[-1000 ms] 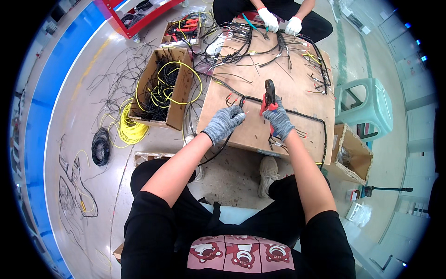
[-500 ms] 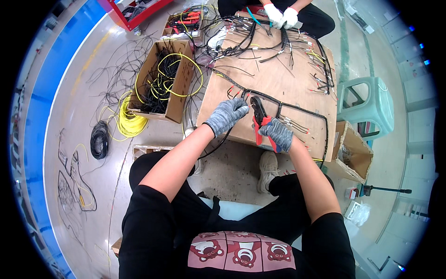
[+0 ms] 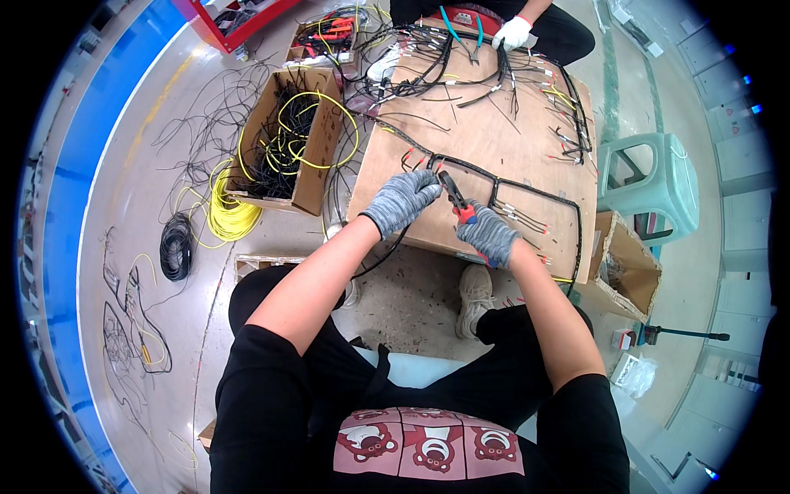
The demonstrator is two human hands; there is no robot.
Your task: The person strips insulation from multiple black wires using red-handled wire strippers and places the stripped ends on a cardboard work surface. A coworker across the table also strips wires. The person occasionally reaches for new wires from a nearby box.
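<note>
My right hand (image 3: 491, 236), in a grey knit glove, is wrapped round the red-and-blue handles of crimping pliers (image 3: 453, 191). Their dark jaws point up and left, meeting the fingertips of my left hand (image 3: 403, 202). That hand, gloved alike, is closed in a pinch on a thin wire, mostly hidden by the fingers. Just beyond both hands, a black taped wire harness (image 3: 539, 195) lies across the wooden board (image 3: 485, 136). Short branches with red tips stick out beside my left fingers. A black cable (image 3: 385, 259) hangs below my left hand over the board's near edge.
Across the board, a co-worker's white-gloved hand (image 3: 514, 33) touches wire bundles near teal-handled pliers (image 3: 462, 37). At left are a cardboard box (image 3: 317, 169) of wires, a yellow wire coil (image 3: 233, 216) and a black coil (image 3: 175, 247). A green stool (image 3: 650, 177) and open carton (image 3: 629, 280) stand right.
My right hand has squeezed the spread plier handles together, and the jaws have tilted toward my left fingers. The co-worker's teal pliers now lie on the board, and only one white glove shows.
</note>
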